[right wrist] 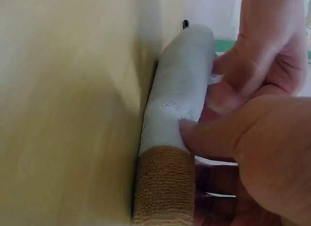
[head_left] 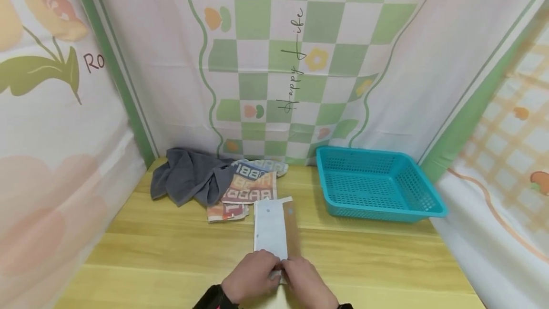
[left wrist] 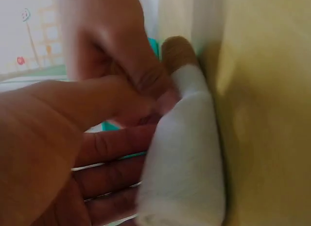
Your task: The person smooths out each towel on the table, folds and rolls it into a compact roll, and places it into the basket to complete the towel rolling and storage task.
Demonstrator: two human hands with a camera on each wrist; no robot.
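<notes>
A white towel [head_left: 270, 225] with a brown band along its right edge lies lengthwise on the wooden table [head_left: 171, 252]. Its near end is rolled up. My left hand [head_left: 253, 275] and right hand [head_left: 305, 278] meet at that roll, fingers curled round it. In the left wrist view the white roll [left wrist: 187, 153] sits against my left fingers [left wrist: 116, 148], with the right hand [left wrist: 112, 46] pinching beside it. In the right wrist view my right thumb [right wrist: 218, 133] presses the roll [right wrist: 180, 90] above its brown band [right wrist: 165, 187].
A crumpled grey cloth [head_left: 188, 180] and a patterned cloth with letters [head_left: 250, 186] lie at the back left of the table. A turquoise perforated basket [head_left: 377, 185] stands at the back right. Printed fabric walls close in three sides.
</notes>
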